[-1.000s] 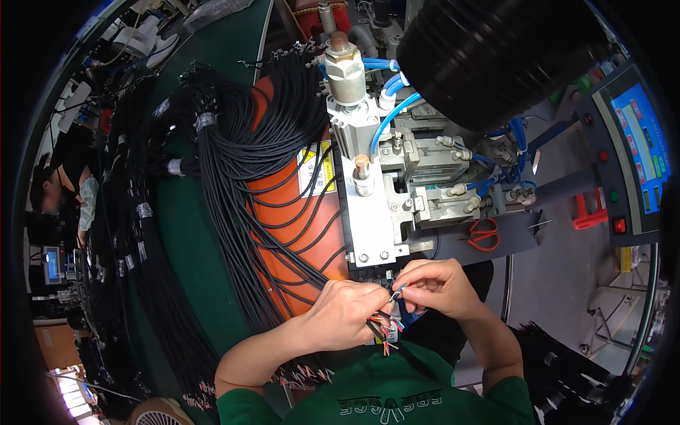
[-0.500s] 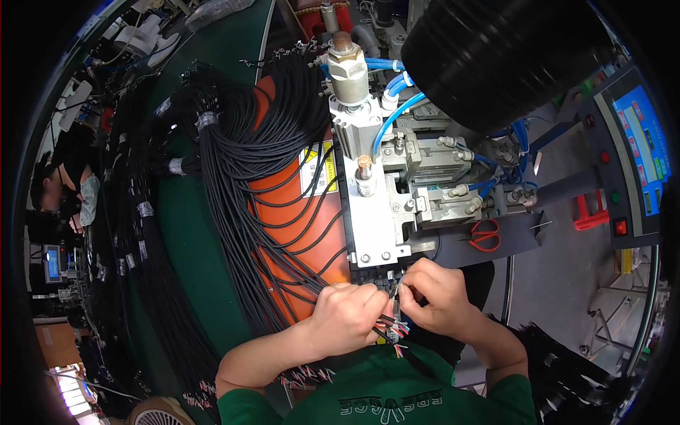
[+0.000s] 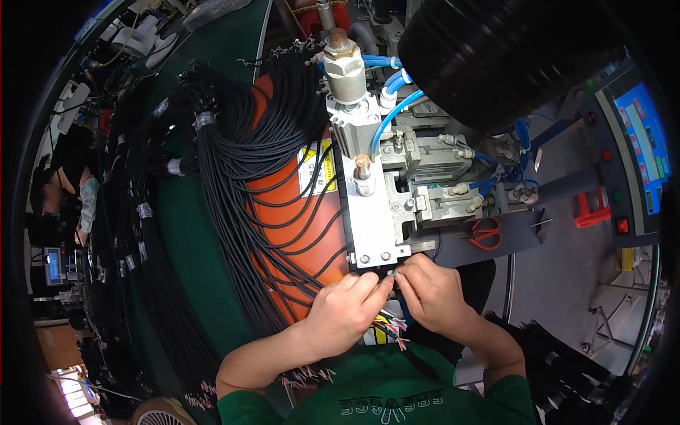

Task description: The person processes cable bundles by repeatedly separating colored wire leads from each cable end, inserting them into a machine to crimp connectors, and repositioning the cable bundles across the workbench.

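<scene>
My left hand and my right hand meet at the front end of a white metal press block. Both are closed in a pinch, fingertips almost touching. A tiny pale piece shows between them, too small to name. Below my left hand, black cables with stripped red, white and yellow wire ends stick out toward me; whether its fingers grip one is hidden. More black cables run from a thick bundle across an orange cover toward my left hand.
Red-handled scissors lie on a dark plate right of the press. Blue air hoses and a big black cylinder rise behind. A control panel stands far right. Tied cable bundles cover the green table. Another person's arm shows far left.
Both hands have moved slightly up toward the press block, and their fingertips have drawn closer together. The coloured wire ends below my left hand have shifted a little.
</scene>
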`<control>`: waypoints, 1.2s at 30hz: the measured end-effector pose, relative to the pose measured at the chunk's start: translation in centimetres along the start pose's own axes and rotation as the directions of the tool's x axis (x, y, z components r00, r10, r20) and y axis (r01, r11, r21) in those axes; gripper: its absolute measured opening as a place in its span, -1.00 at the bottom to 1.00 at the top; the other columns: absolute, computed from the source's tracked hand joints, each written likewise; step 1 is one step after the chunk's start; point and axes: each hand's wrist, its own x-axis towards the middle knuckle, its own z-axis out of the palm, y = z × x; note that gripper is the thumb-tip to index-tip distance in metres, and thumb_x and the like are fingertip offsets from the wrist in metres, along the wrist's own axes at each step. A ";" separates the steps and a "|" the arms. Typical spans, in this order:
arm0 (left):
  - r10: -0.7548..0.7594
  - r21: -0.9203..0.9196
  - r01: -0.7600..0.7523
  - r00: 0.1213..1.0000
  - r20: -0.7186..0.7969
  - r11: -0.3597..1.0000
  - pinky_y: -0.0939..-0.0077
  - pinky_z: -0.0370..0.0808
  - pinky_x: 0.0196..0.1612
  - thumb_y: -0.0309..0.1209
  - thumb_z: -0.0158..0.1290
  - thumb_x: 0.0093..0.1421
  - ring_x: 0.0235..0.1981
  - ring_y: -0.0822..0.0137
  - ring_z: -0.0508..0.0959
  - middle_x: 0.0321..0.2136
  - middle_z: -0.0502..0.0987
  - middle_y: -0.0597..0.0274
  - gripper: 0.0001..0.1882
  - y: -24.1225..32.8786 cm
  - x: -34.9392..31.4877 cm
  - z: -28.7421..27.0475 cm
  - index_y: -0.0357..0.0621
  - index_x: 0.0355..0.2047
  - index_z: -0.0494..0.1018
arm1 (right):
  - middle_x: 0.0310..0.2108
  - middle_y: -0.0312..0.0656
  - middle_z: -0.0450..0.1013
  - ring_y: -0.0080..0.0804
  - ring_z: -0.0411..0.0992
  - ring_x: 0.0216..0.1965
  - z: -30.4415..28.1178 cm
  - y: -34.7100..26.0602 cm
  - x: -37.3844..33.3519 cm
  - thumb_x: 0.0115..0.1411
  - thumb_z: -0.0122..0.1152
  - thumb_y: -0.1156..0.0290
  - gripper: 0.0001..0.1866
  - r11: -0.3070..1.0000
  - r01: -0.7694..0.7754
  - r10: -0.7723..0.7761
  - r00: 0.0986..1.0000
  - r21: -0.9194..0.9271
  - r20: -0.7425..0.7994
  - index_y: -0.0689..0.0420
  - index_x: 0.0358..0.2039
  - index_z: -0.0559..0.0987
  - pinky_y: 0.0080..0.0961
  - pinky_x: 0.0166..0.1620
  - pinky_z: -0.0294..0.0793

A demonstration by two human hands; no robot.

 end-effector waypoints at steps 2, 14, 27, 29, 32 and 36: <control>0.010 0.051 -0.010 1.000 0.009 0.999 0.45 0.43 -0.49 -0.53 0.09 -0.18 -0.49 0.29 0.42 -0.45 0.34 0.23 -0.45 0.2 0.1 0.0 -0.35 -0.06 0.47 | -0.45 -0.17 0.41 -0.26 0.47 -0.56 0.0 -0.2 0.1 0.07 0.19 0.50 -0.91 0.996 0.045 -0.047 0.999 -0.083 -0.018 0.23 -0.42 0.51 -0.40 -0.51 0.44; 0.100 0.185 -0.114 0.992 0.079 0.976 0.56 0.44 -0.48 -0.49 0.05 0.02 -0.47 0.36 0.42 -0.46 0.32 0.22 -0.74 0.0 0.8 -0.3 -0.42 -0.28 0.48 | -0.44 -0.16 0.46 -0.24 0.49 -0.56 -0.1 0.7 0.2 0.08 0.21 0.50 -0.87 0.998 0.051 -0.051 0.999 -0.032 -0.001 0.25 -0.34 0.53 -0.40 -0.56 0.44; -0.071 0.068 0.075 0.996 -0.056 0.995 0.28 0.43 -0.27 -0.52 0.09 -0.18 -0.30 0.12 0.49 -0.38 0.45 0.16 -0.62 -1.0 -1.1 -1.3 -0.26 -0.25 0.53 | -0.60 -0.10 0.47 -0.32 0.47 -0.62 1.6 1.9 -0.5 0.10 0.22 0.45 -0.88 0.865 -0.260 0.272 0.962 0.430 0.035 0.25 -0.43 0.54 -0.43 -0.52 0.40; -0.095 0.113 0.106 0.991 -0.098 0.988 0.31 0.35 -0.30 -0.56 0.10 -0.23 -0.36 0.15 0.43 -0.40 0.42 0.17 -0.61 -0.9 -2.4 -1.6 -0.26 -0.28 0.54 | -0.62 -0.10 0.44 -0.24 0.44 -0.62 1.6 1.6 -0.3 0.10 0.23 0.44 -0.88 0.901 -0.247 0.253 0.967 0.357 0.031 0.23 -0.44 0.53 -0.36 -0.53 0.39; -0.111 0.128 0.122 0.989 -0.093 0.984 0.29 0.40 -0.33 -0.68 0.09 -0.29 -0.37 0.14 0.45 -0.40 0.41 0.13 -0.54 -1.2 -2.5 -1.2 -0.26 -0.25 0.52 | -0.61 -0.14 0.44 -0.24 0.46 -0.60 0.4 0.5 -0.8 0.11 0.23 0.43 -0.88 0.925 -0.263 0.273 0.962 0.275 0.000 0.20 -0.37 0.53 -0.36 -0.53 0.39; -0.126 0.100 0.137 0.986 -0.110 0.985 0.30 0.42 -0.35 -0.60 0.12 -0.14 -0.40 0.13 0.48 -0.40 0.42 0.13 -0.63 -1.8 -2.1 -0.5 -0.27 -0.22 0.53 | -0.45 -0.23 0.42 -0.41 0.35 -0.60 -0.8 -2.0 -1.0 0.12 0.23 0.44 -0.69 0.854 -0.178 0.103 0.979 0.490 0.176 0.14 -0.09 0.50 -0.48 -0.50 0.33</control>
